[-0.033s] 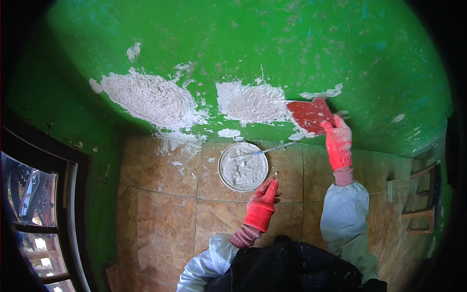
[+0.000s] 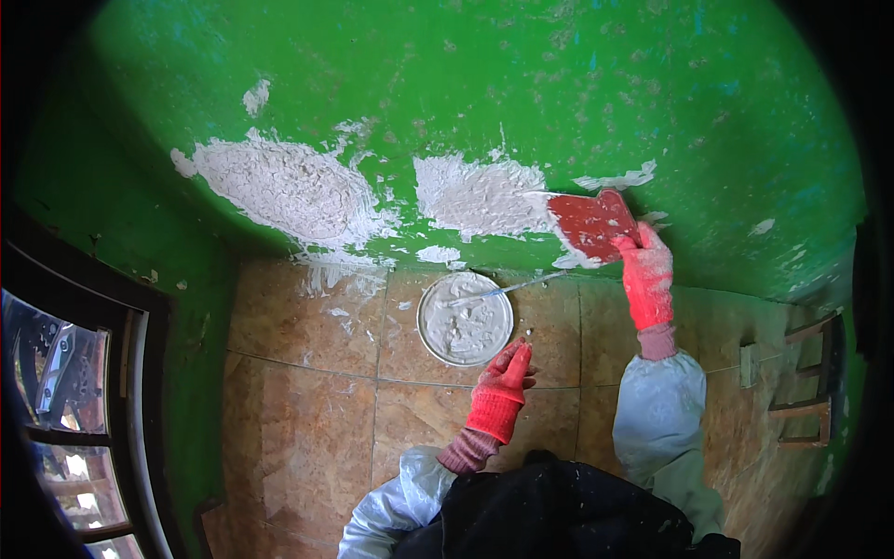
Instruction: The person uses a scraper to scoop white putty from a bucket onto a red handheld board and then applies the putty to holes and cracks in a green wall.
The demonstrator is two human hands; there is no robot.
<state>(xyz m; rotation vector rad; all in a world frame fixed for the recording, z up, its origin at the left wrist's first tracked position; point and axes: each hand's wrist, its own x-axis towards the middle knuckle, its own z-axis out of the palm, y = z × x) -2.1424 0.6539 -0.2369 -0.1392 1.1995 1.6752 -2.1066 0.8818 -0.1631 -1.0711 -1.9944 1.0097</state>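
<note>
In my red-gloved right hand [image 2: 649,270] is a flat red putty spreader [image 2: 591,224], gripped at its right edge. White putty smears the blade, and its left edge meets a patch of white putty [image 2: 480,196] on the green wall [image 2: 559,102]. Lower down, my left hand [image 2: 505,373], gloved in red too, hovers near a round tub of putty [image 2: 465,359], apart from its rim. Its fingers are drawn together, and I make out nothing held in them. Across the tub lies a thin pale stick [image 2: 521,285], one end in the putty.
A larger rough putty patch [image 2: 284,191] covers the wall at left. Putty crumbs dot the brown tiled floor [image 2: 298,410]. A dark-framed window [image 2: 121,373] stands at the left, and a wooden frame-like piece [image 2: 805,408] at the right wall.
</note>
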